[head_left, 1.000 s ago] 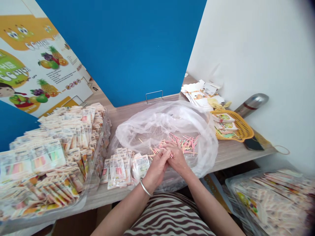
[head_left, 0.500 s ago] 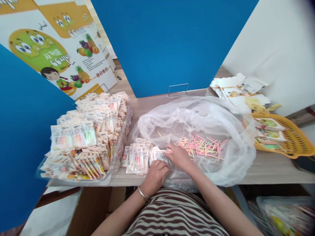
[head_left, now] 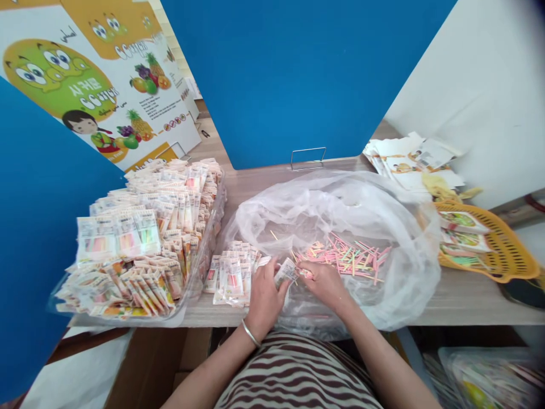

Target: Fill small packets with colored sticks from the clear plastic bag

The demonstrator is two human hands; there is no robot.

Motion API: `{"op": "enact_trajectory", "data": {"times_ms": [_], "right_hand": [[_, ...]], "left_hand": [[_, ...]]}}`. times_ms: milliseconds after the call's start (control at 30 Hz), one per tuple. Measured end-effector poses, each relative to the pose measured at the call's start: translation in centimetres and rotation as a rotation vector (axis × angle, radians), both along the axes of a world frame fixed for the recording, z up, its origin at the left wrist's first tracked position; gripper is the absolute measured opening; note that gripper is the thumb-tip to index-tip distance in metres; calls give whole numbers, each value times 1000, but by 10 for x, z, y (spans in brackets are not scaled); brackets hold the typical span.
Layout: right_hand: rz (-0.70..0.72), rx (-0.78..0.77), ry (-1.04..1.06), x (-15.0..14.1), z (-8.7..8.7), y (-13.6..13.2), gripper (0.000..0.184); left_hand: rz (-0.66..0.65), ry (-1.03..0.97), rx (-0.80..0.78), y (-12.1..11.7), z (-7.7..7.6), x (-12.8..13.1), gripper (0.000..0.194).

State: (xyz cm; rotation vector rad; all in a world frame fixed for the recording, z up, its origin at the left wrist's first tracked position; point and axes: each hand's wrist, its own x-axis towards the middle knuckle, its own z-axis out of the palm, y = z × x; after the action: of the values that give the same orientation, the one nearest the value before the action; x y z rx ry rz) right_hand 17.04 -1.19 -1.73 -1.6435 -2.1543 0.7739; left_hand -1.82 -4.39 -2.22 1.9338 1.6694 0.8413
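Observation:
My left hand (head_left: 267,289), with a bracelet at its wrist, grips a small printed packet (head_left: 286,272) between thumb and fingers, tilted up from the table. Close by on the right, my right hand (head_left: 322,284) is closed on a few thin coloured sticks (head_left: 305,271), their ends pointing at the packet. Beyond it, a loose heap of pink, yellow and green sticks (head_left: 357,257) lies in a clear plastic bag (head_left: 289,211) with its mouth spread wide. Several filled packets (head_left: 232,277) lie just left of my left hand.
A clear tray (head_left: 205,267) piled high with filled packets (head_left: 140,233) stands at the left. On the right are a yellow basket (head_left: 513,250) with small boxes and a stack of flattened cartons (head_left: 404,162). Blue panels (head_left: 306,74) and a printed carton (head_left: 102,85) rise behind.
My left hand has lifted a packet off the table and tilted it upright. My right hand has moved right, from over the packets to beside the packet's end, with sticks in its fingers.

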Motion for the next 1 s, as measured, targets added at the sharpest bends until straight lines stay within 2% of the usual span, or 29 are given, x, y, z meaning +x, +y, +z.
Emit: {"op": "enact_trajectory", "data": {"times_ms": [133, 233, 300, 367, 400, 500, 567, 633, 767, 900, 1000], "right_hand": [[10, 37, 19, 9, 6, -11, 29], [24, 49, 19, 13, 13, -17, 38], [2, 47, 94, 14, 16, -17, 35], [-103, 17, 285, 15, 20, -14, 25], [-184, -10, 423, 14, 21, -11, 27], [-431, -110, 901, 9, 29, 1, 48], [-491, -168, 1145, 1, 35, 7, 52], [-488, -225, 1251, -8, 40, 11, 54], [-463, -307, 1144, -23, 37, 10, 63], [-369, -327, 1011, -25, 30, 5, 61], [-256, -334, 934, -20, 36, 3, 60]], "left_hand": [[-54, -59, -180, 16, 18, 6, 33], [-118, -24, -269, 22, 28, 7, 16], [-107, -58, -315, 24, 28, 8, 28], [-52, -196, -363, 24, 23, 9, 32], [-22, -281, -388, 24, 20, 10, 33], [21, -469, -470, 22, 14, 14, 37], [6, -532, -494, 21, 14, 17, 36], [-15, -555, -497, 20, 17, 19, 35], [-38, -600, -490, 20, 21, 21, 32], [-88, -663, -467, 20, 21, 19, 29], [-183, -649, -431, 20, 23, 18, 33]]}}
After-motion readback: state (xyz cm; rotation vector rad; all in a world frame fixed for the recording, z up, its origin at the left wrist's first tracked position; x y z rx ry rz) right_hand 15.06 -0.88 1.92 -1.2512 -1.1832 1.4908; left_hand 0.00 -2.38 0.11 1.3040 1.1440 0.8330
